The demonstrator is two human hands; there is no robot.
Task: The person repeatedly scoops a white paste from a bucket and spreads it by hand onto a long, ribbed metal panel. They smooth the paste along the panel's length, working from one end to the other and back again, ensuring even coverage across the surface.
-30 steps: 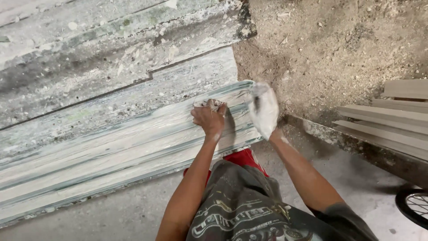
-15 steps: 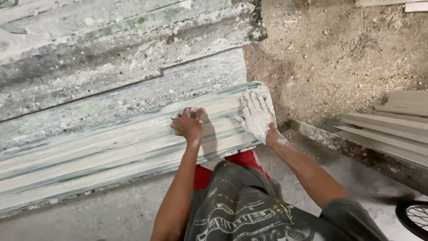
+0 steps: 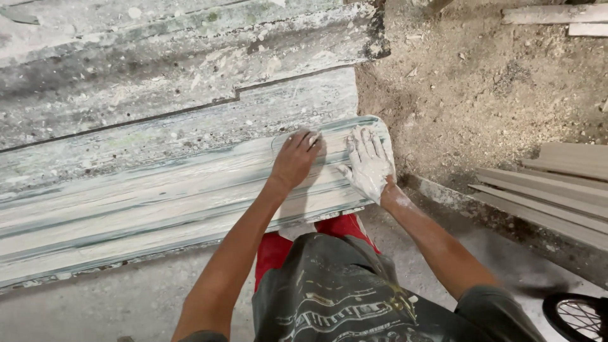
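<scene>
Head view: our left hand [image 3: 295, 158] and plaster-coated right hand [image 3: 369, 164] lie open, flat on the moulded plaster cornice [image 3: 158, 202]; end under our palms looks smoothed, length to our left streaky.

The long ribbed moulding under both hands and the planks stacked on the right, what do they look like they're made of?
The moulding looks like cast plaster or cement: matt, off-white with grey-green streaks, and the right hand resting on it is coated in white paste. It could be coated wood. The planks look like bare sawn timber, pale tan and unfinished.
</scene>
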